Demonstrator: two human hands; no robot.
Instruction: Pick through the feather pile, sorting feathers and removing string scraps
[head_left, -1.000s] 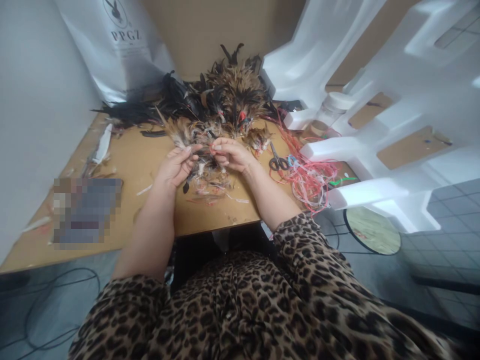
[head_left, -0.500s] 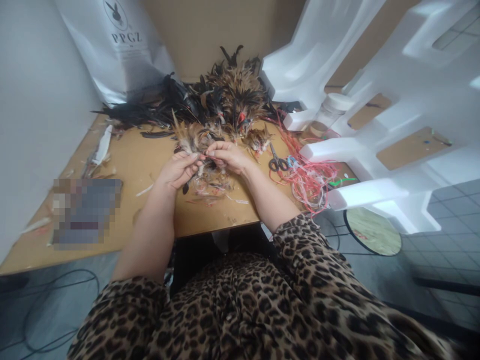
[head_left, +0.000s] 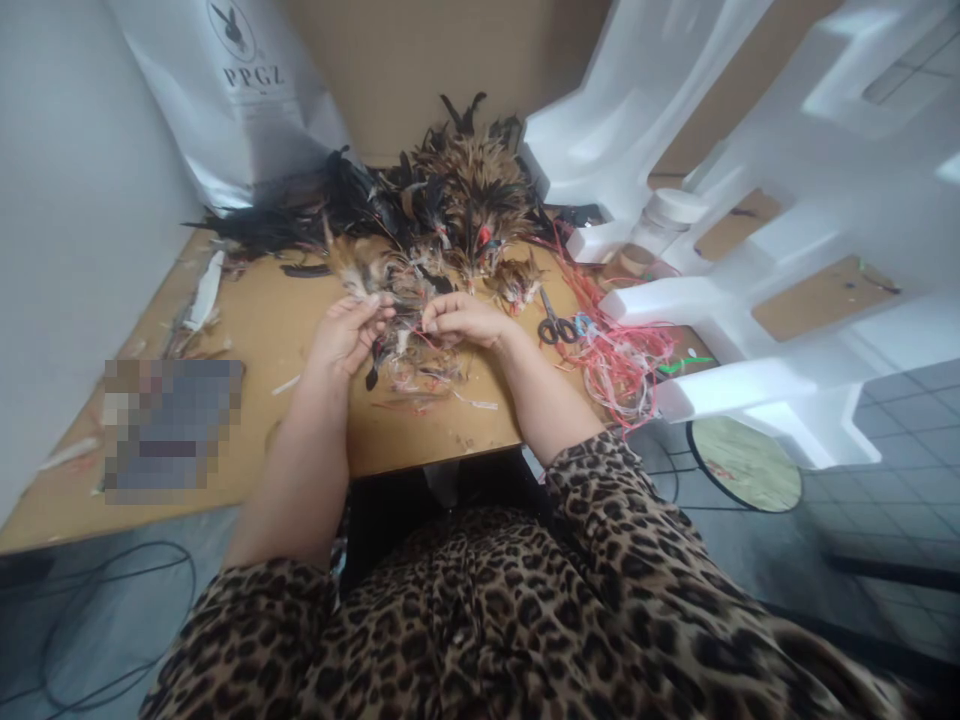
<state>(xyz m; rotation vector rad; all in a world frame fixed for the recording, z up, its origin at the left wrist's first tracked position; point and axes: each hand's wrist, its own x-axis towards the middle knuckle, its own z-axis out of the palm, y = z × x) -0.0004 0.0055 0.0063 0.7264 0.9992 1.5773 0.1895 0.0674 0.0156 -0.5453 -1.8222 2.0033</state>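
Observation:
My left hand (head_left: 346, 332) pinches the base of a small bunch of brown feathers (head_left: 349, 268), which fans up and away from the fingertips. A short distance to the right, my right hand (head_left: 469, 320) has its thumb and forefinger closed on a thin red string (head_left: 417, 334). Whether that string joins the bunch I cannot tell. Below and between the hands lies a scatter of feather scraps and string bits (head_left: 420, 370). Beyond them rises a big heap of brown and black feathers (head_left: 480, 170). A small tied feather bunch (head_left: 519, 280) rests right of my right hand.
Black scissors (head_left: 556, 328) lie beside a tangle of pink and red string (head_left: 619, 365) on the table's right side. White foam pieces (head_left: 720, 390) and a clear jar (head_left: 664, 225) stand beyond. A white bag (head_left: 247, 120) leans at the back left; a blurred-out flat object (head_left: 176, 430) lies at left.
My hands have moved apart from where they met at the bunch. The left went slightly left with the feathers, and the right drew a little right with the red string.

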